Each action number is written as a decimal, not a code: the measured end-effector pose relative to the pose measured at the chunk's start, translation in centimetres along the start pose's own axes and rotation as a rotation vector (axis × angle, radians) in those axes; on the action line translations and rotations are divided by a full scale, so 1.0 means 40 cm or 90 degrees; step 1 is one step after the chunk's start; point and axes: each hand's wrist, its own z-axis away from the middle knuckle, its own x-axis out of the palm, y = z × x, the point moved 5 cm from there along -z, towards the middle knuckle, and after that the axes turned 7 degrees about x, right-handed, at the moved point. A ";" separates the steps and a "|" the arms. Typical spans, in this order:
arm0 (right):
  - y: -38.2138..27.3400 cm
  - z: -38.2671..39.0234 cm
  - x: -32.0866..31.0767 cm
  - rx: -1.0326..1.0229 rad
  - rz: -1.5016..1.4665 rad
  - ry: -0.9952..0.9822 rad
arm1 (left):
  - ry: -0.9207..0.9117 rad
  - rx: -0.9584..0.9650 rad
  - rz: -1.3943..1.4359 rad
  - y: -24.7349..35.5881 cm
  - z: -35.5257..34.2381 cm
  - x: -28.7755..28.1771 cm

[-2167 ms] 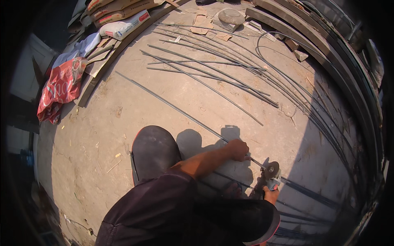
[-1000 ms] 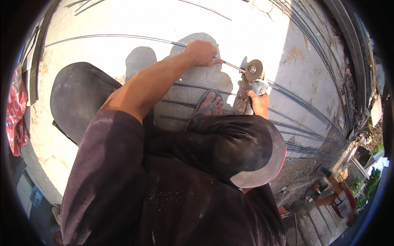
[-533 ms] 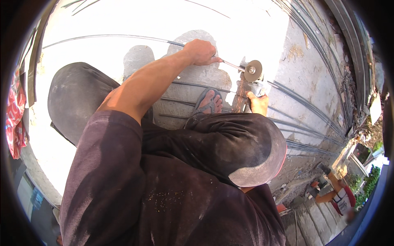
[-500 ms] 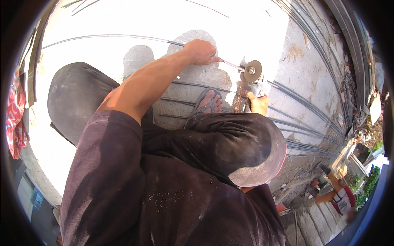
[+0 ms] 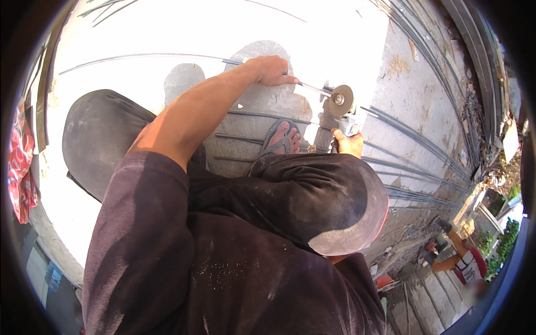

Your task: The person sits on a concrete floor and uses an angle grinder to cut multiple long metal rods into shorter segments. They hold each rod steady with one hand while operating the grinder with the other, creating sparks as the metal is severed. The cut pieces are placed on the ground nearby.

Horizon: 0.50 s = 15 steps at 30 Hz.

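My left hand is closed around thin steel rods, their far ends trailing off to the left over the sunlit concrete. The short ends poke out to the right of my thumb, up to the edge of a round cutting disc. That disc belongs to an angle grinder gripped by my right hand. My right knee hides most of the grinder's body and my right forearm. No sparks show now. Close below the disc is my foot in a grey flip-flop, with more rods lying across the ground around it.
Bundled steel rods fan out across the concrete to the right, and more lie along the far right. A red patterned plastic bag sits at the far left. Another person is at the lower right near steps.
Sparks that streamed down below the disc have gone. The grinder and my right hand have shifted slightly left and down; my left hand still holds the rods, its position nearly unchanged.
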 end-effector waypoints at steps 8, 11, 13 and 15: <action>-0.017 0.015 -0.009 -0.032 -0.045 -0.015 | -0.033 0.025 0.112 -0.012 -0.010 0.019; -0.016 0.013 -0.006 -0.028 -0.040 -0.026 | -0.046 0.020 0.126 -0.016 -0.012 0.026; -0.008 0.006 -0.006 -0.007 -0.024 -0.024 | -0.058 0.011 0.125 -0.018 -0.012 0.029; 0.006 -0.008 -0.005 0.001 -0.038 -0.031 | -0.054 0.018 0.128 -0.015 -0.015 0.031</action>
